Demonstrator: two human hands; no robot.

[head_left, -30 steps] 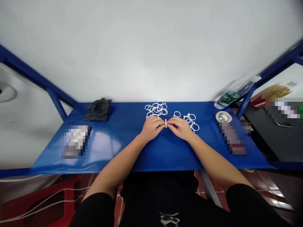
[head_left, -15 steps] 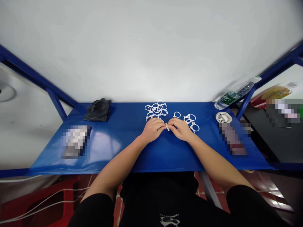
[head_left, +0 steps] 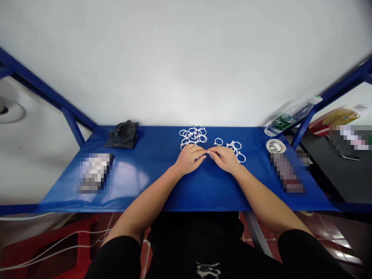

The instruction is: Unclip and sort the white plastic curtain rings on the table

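In the head view my left hand (head_left: 188,159) and my right hand (head_left: 224,158) meet above the middle of the table, fingers pinched. Between their fingertips is a small white ring (head_left: 209,152), mostly covered by the fingers; part of its white edge shows below my left fingers. Just behind my left hand lies a pile of white rings (head_left: 192,134), each with a small knob or eyelet. A smaller group of similar rings (head_left: 237,145) lies behind and beside my right hand, with a single ring (head_left: 218,142) between the two groups.
The blue table (head_left: 158,182) stands against a white wall. A crumpled black plastic bag (head_left: 122,135) and a blurred flat item (head_left: 94,172) lie left. At right are a water bottle (head_left: 290,118), a coiled white cable or tape roll (head_left: 276,146) and another blurred item (head_left: 287,172).
The white piece between my fingertips has turned and shows less than before. My hands stay close together, my left fingers slightly more spread below. The view has shifted slightly.
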